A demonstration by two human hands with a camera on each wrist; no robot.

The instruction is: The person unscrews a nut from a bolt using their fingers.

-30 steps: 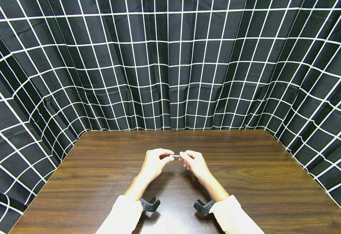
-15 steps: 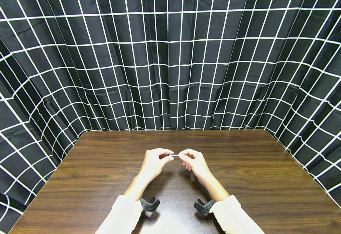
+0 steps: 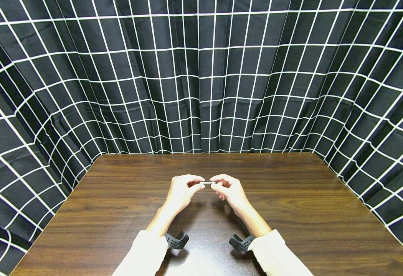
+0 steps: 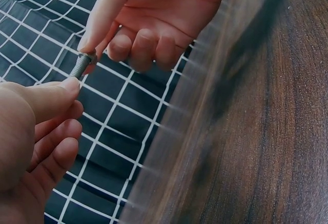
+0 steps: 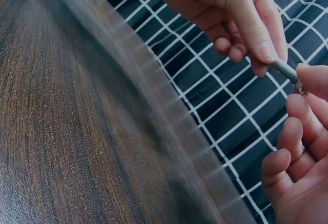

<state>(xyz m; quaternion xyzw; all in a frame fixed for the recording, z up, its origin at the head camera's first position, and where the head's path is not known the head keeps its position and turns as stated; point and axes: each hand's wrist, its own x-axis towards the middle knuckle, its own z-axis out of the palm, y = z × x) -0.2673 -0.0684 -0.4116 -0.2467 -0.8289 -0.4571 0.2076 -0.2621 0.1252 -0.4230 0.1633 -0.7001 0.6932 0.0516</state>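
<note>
"So, going left to right, what do we have?"

"We see the left hand (image 3: pixel 182 190) pinching one end of a threaded bolt (image 4: pixel 78 70), thumb and finger close together."

"And between the hands?"

"Its dull grey metal shank, finely ridged, above the wood-grained desk (image 3: pixel 118 199)."

"Then the right hand (image 3: pixel 233 193)?"

"Its thumb and finger have parted slightly around the chunkier end, showing more of it; we'd judge that pinch looser, the left one steadying."
</note>
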